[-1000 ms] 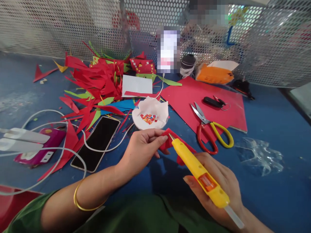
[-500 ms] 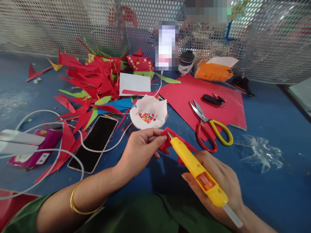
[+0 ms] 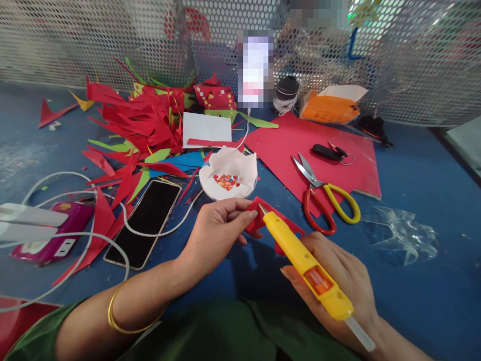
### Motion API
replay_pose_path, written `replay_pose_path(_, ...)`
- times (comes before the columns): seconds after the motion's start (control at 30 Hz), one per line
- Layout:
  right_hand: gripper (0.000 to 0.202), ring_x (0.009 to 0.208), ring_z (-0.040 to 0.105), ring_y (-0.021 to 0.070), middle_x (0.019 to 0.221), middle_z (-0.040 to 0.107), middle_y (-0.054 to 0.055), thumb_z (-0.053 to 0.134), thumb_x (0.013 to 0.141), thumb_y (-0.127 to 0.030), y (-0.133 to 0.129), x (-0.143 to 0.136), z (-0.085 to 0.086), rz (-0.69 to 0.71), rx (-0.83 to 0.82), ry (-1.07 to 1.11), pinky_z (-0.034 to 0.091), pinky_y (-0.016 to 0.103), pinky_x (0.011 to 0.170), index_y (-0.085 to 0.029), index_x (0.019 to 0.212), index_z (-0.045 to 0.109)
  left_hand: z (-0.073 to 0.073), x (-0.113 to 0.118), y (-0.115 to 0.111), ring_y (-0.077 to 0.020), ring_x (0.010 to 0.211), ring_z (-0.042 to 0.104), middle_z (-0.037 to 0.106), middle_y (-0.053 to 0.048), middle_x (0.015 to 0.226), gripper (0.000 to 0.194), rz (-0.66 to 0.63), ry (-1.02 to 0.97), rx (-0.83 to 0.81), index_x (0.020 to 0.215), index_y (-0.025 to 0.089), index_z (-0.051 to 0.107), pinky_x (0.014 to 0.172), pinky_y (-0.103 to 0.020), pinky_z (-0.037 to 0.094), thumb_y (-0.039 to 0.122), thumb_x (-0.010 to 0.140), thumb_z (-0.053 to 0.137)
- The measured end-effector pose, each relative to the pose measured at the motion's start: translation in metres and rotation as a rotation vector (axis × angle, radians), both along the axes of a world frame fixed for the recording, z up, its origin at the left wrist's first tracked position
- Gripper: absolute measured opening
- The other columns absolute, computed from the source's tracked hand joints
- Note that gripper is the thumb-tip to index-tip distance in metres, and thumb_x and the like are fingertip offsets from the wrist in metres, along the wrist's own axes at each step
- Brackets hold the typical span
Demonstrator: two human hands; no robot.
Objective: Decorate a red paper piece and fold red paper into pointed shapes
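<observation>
- At lower right, the right hand (image 3: pixel 347 286) is gripping a yellow glue gun (image 3: pixel 296 250), its nozzle pointing to the upper left.
- Near the centre, the left hand (image 3: pixel 216 230) is pinching a folded red paper piece (image 3: pixel 258 222) between thumb and fingers; the nozzle is lying over it, contact being unclear.
- At left, a dark phone (image 3: pixel 145 223) is lying beneath a white cable (image 3: pixel 150 234).
- Right of centre, open scissors (image 3: pixel 315 184) are resting partly on a red sheet (image 3: pixel 278 155); crumpled clear plastic (image 3: pixel 408 235) is lying to their right.
- Above the left hand, a white paper-lined bowl (image 3: pixel 214 188) is holding small coloured bits (image 3: pixel 226 181).
- At upper left, red paper cuttings (image 3: pixel 150 118) are heaping up.
- At upper centre, a lit phone (image 3: pixel 256 70) is standing left of a dark spool (image 3: pixel 286 93) and an orange packet (image 3: pixel 328 108).
</observation>
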State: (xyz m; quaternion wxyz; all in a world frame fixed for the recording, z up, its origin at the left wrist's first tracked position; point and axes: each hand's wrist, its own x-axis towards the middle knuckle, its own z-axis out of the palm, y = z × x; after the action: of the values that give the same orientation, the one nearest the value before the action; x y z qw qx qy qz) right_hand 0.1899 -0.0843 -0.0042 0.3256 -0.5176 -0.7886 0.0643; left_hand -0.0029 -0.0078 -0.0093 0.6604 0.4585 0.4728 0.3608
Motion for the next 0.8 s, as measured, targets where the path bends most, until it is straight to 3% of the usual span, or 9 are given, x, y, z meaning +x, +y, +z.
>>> replay_pose_path(0.8, 0.027, 0.053, 0.054, 0.0099, 0.064, 0.056, -0.001, 0.054, 0.1, -0.039, 0.002, -0.0003, 0.0012, 0.006, 0.018, -0.006, 0.044, 0.023, 0.049, -0.019, 0.082, 0.054, 0.0044, 0.0001, 0.0001, -0.0119, 0.06, 0.071, 0.074, 0.0, 0.069, 0.013, -0.012, 0.016, -0.041, 0.09, 0.016, 0.073, 0.048, -0.016, 0.049, 0.026, 0.083, 0.07)
